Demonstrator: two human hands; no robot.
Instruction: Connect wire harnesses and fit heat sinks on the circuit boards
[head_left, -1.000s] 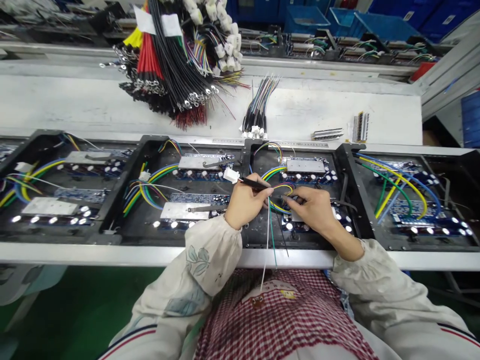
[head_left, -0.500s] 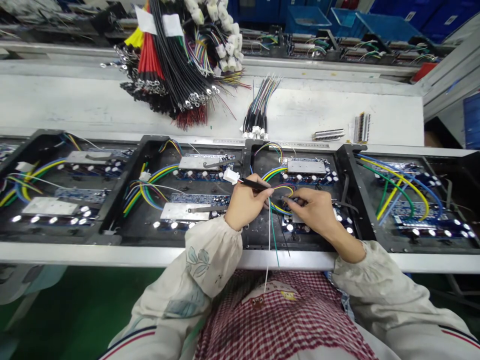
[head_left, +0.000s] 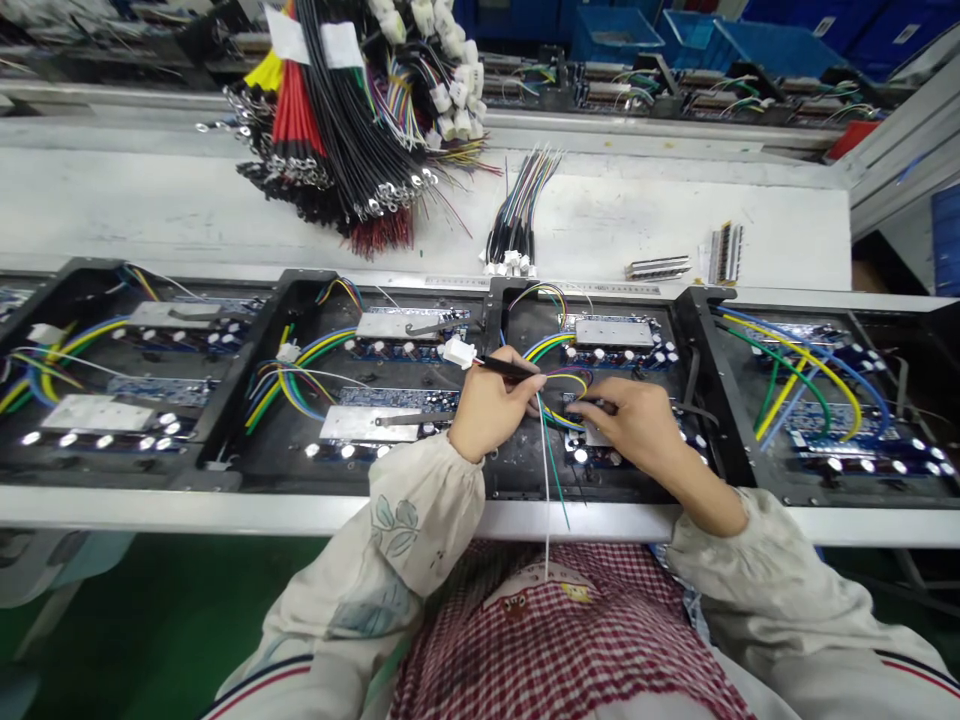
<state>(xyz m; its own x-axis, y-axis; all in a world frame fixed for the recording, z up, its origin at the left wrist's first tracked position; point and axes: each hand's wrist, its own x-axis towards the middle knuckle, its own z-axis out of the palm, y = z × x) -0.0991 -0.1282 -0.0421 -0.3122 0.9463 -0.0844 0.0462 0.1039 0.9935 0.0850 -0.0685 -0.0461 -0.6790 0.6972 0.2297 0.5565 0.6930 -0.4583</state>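
My left hand (head_left: 495, 400) is closed on a wire harness, its black sleeve (head_left: 506, 369) lying across the fingers and under the thumb. A white connector plug (head_left: 458, 352) sticks out at the harness's left end. From the other end, a white wire (head_left: 546, 480) and a green wire (head_left: 556, 480) hang toward the apron, and yellow and purple ones (head_left: 574, 380) curve right. My right hand (head_left: 626, 420) has thumb and finger pinched at the left end of the lower circuit board (head_left: 581, 440); what lies between the fingertips is too small to make out.
Black trays (head_left: 517, 480) with boards run left and right along the bench edge. Behind stand a large bundle of cables (head_left: 360, 130), a small pile of harnesses (head_left: 517, 215) and metal pin strips (head_left: 658, 268). An upper board (head_left: 615, 335) sits just beyond my hands.
The hanging white and green wire ends have swung slightly right. My right hand has turned a little at the board, its wrist shifting right. My left hand keeps its hold on the harness.
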